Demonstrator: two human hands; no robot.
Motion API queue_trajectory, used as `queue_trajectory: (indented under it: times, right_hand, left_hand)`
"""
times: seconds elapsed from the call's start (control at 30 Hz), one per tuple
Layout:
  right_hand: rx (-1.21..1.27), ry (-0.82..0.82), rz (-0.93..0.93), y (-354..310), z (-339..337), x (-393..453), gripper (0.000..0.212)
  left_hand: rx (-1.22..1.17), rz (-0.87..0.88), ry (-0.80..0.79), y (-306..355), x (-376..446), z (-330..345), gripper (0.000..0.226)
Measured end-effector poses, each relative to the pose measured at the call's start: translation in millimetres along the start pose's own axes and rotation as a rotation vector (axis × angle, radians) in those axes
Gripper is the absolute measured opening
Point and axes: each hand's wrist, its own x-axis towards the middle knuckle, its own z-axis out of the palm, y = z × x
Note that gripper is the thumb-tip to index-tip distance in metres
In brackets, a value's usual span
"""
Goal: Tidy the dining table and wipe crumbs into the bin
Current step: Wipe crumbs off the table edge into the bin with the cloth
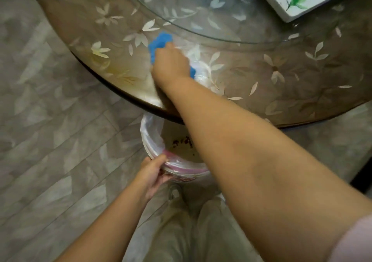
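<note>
The right hand (171,64) is closed over a crumpled blue cloth (161,40) and presses it flat against the tabletop (281,84), close to the table's near rounded edge. The cloth shows beyond the fingers toward the far side and again as a small blue corner at the wrist side. The tabletop is round, covered with a glossy brown sheet printed with pale flowers and leaves, and a clear glass turntable (201,9) sits on its middle. On that glass, at the upper right, lies part of a white square tray (302,1) with a green flower motif.

Just below the table's edge, partly tucked under it, stands a white bin (149,140) lined with a thin translucent bag. Dark crumbs (183,141) lie scattered inside on the bag's bottom. The left hand (155,171) grips the bin's near rim, thumb over the top and fingers underneath, pinching the liner against it. The right forearm crosses over the bin's opening. Below, the person's light trousers (181,231) and the grey tiled floor (60,140) are visible.
</note>
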Motion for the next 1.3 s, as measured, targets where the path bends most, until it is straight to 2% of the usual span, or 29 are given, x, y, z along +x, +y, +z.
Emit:
queue_trajectory:
  times: [0.1, 0.2, 0.27, 0.37, 0.43, 0.47, 0.57, 0.67, 0.7, 0.77, 0.87, 0.97, 1.03, 1.17, 1.3]
  right_hand:
    - [-0.065, -0.030, -0.110, -10, 8, -4, 0.029]
    - [-0.138, 0.010, -0.116, 39, -6, -25, 0.026]
    - [-0.199, 0.111, 0.017, 92, -22, -50, 0.031]
    - [-0.180, 0.303, 0.367, 157, -44, -87, 0.036]
    - [-0.098, 0.371, 0.513, 163, -44, -89, 0.035]
    - [-0.069, 0.372, 0.529, 154, -39, -83, 0.033]
    - [-0.005, 0.278, 0.370, 84, -14, -66, 0.026]
    - [-0.046, 0.086, -0.015, -4, 21, -77, 0.026]
    - [-0.090, 0.028, -0.109, -22, 28, -84, 0.029]
    - [-0.134, 0.020, -0.180, -25, 32, -87, 0.030]
    - [-0.147, 0.077, -0.194, 27, 16, -93, 0.024]
    - [-0.193, 0.145, -0.124, 103, -8, -112, 0.035]
    - [-0.221, 0.178, -0.023, 158, -28, -127, 0.043]
    - [-0.254, 0.235, 0.224, 264, -70, -151, 0.048]
    - [-0.242, 0.307, 0.443, 349, -112, -147, 0.047]
  left_hand:
    - [0.013, 0.028, 0.023, 4, 1, -3, 0.047]
    - [0.000, 0.027, 0.039, 9, 3, -7, 0.044]
    - [-0.011, 0.013, 0.039, 14, 5, -7, 0.044]
    - [-0.051, -0.009, 0.029, 21, 6, -9, 0.045]
    - [-0.072, -0.020, 0.029, 25, 6, -11, 0.046]
    - [-0.072, -0.021, 0.028, 26, 6, -12, 0.045]
    - [-0.060, -0.011, 0.025, 27, 5, -13, 0.041]
    - [-0.013, 0.023, 0.052, 24, 5, -16, 0.039]
    - [0.014, 0.035, 0.061, 24, 6, -16, 0.036]
    - [0.037, 0.050, 0.078, 25, 4, -15, 0.029]
    - [0.029, 0.026, 0.067, 25, -1, -11, 0.021]
    - [0.030, -0.006, 0.047, 23, -3, -4, 0.026]
    - [0.051, -0.007, 0.049, 21, -3, 3, 0.033]
    - [0.055, -0.006, 0.051, 13, -7, 22, 0.016]
    - [0.050, -0.009, 0.043, 1, -13, 35, 0.017]
